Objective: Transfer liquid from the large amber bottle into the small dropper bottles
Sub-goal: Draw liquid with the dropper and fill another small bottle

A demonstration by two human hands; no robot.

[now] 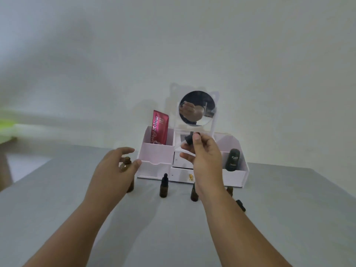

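Observation:
The large amber bottle [125, 163] stands uncapped on the grey table [173, 228], left of centre. My left hand [113, 170] hovers around its neck with thumb and fingers spread, largely hiding its body. My right hand [204, 157] is raised in front of the organizer and pinches a black dropper cap [189, 139]; its glass pipette slants down to the left. Three small amber dropper bottles stand in a row: one with a black cap [164, 186], one partly behind my right wrist [193, 194], and one without a cap [229, 190]. A loose black cap [241, 205] lies on the table at the right.
A white organizer [156, 157] with drawers stands at the back of the table against the wall. It carries a round mirror [197, 107], a red tube [160, 128] and a dark bottle [233, 159]. The table's left edge runs near a green blurred object [7, 124].

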